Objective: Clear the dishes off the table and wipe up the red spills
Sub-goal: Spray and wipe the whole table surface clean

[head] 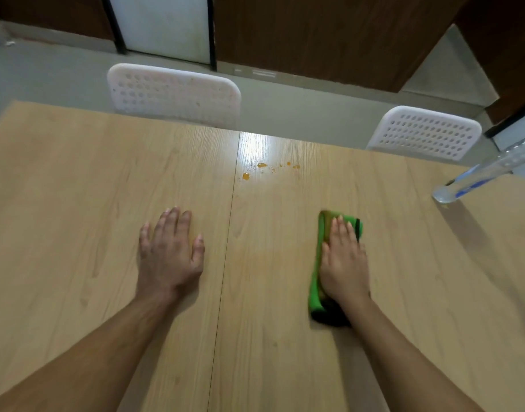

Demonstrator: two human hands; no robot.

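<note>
A folded green cloth (316,281) lies on the light wooden table (77,188), right of the centre seam. My right hand (343,257) presses flat on top of it with straight fingers, hiding most of the cloth. Flat on the bare wood left of the seam rests my left hand (170,251), fingers spread and holding nothing. Several small orange-red drops of spill (261,169) dot the table farther away, beyond both hands, near a bright glare patch.
A clear plastic water bottle (481,173) with a blue label stands at the table's right edge. Two white perforated chairs (172,93) (425,132) are pushed in at the far side. Grey floor and dark wood wall panels lie beyond.
</note>
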